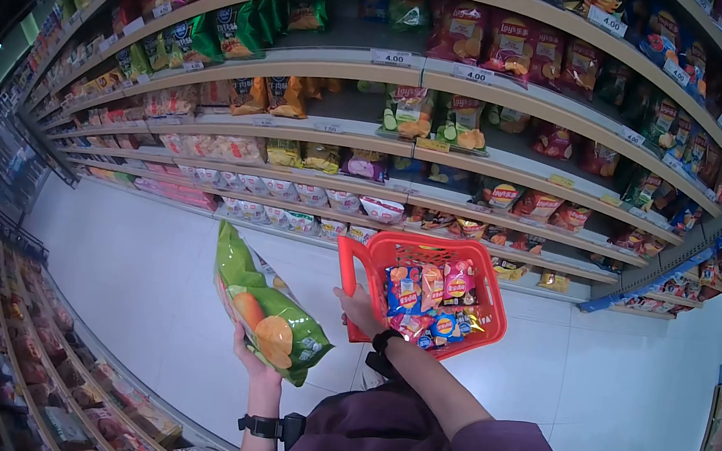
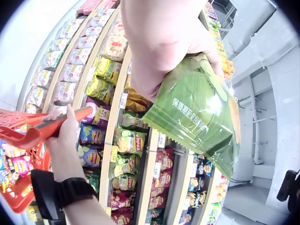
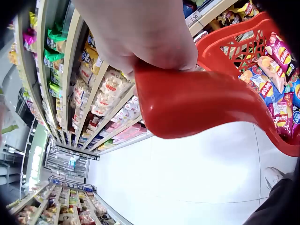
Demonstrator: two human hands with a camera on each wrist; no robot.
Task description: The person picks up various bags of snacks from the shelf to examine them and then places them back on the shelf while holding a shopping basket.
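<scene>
A large green chip bag (image 1: 274, 319) is held by the left hand (image 1: 254, 356) at its lower left side, over the floor. In the left wrist view the left hand (image 2: 164, 47) grips the crinkled green bag (image 2: 197, 110) by one end. The right hand (image 1: 357, 308) has its fingers round the handle of a red basket (image 1: 497, 291), which holds several small colourful chip bags (image 1: 431, 288). In the right wrist view the right hand (image 3: 140, 37) grips the thick red handle (image 3: 197, 101); its fingertips are hidden.
Shelves (image 1: 292, 59) of snack bags with price tags curve across the front. Another shelf row (image 1: 56, 358) stands at the lower left. Pale tiled floor (image 1: 143, 269) lies between them, and a blue-edged display (image 1: 679, 261) is at the right.
</scene>
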